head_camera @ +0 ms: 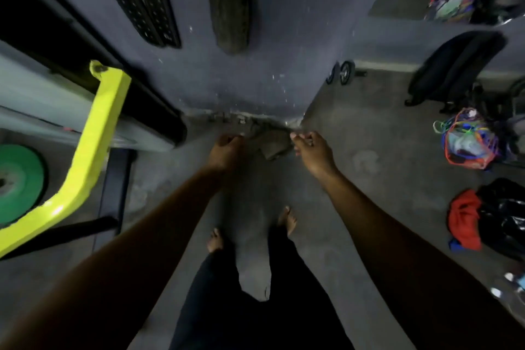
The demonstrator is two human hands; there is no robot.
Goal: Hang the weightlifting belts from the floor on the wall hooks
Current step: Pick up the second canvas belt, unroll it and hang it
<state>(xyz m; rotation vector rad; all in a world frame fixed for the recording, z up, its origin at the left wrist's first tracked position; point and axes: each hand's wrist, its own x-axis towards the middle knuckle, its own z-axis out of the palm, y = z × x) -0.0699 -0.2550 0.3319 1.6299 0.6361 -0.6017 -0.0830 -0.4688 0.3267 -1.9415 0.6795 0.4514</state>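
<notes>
Both arms reach down toward the foot of the grey wall (284, 37). The left hand (225, 150) is curled into a loose fist, holding nothing. The right hand (312, 150) has its fingers bent, possibly pinching something, but the blur leaves it unclear. Two black belts (142, 0) and a worn brown belt (230, 3) hang against the wall above.

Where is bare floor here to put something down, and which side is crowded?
Bare floor lies between the right hand and the bags. The left is crowded by the yellow frame and green plate.
</notes>
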